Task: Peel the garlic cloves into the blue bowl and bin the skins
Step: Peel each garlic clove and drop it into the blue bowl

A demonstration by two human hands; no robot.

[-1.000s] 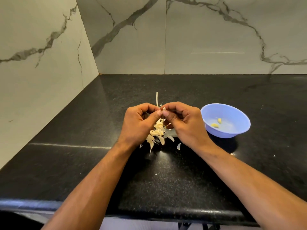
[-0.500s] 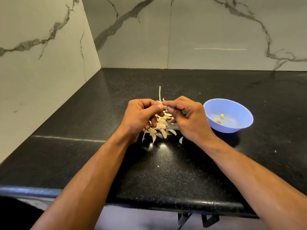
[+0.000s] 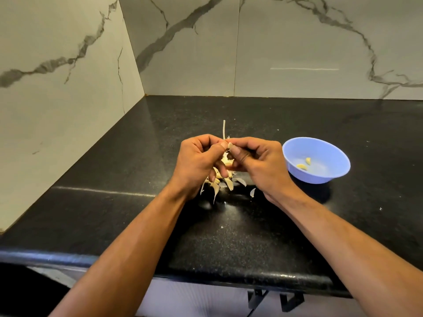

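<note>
Both hands, left hand (image 3: 198, 161) and right hand (image 3: 258, 164), pinch one garlic clove (image 3: 229, 146) with curled fingers, left of the blue bowl (image 3: 317, 175). Unpeeled cloves (image 3: 223, 179) lie beneath. Risk: a slipping thumbnail may drop the clove among them, or scatter skin toward the bowl.

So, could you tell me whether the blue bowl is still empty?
No, two peeled cloves already lie inside the blue bowl.
</note>
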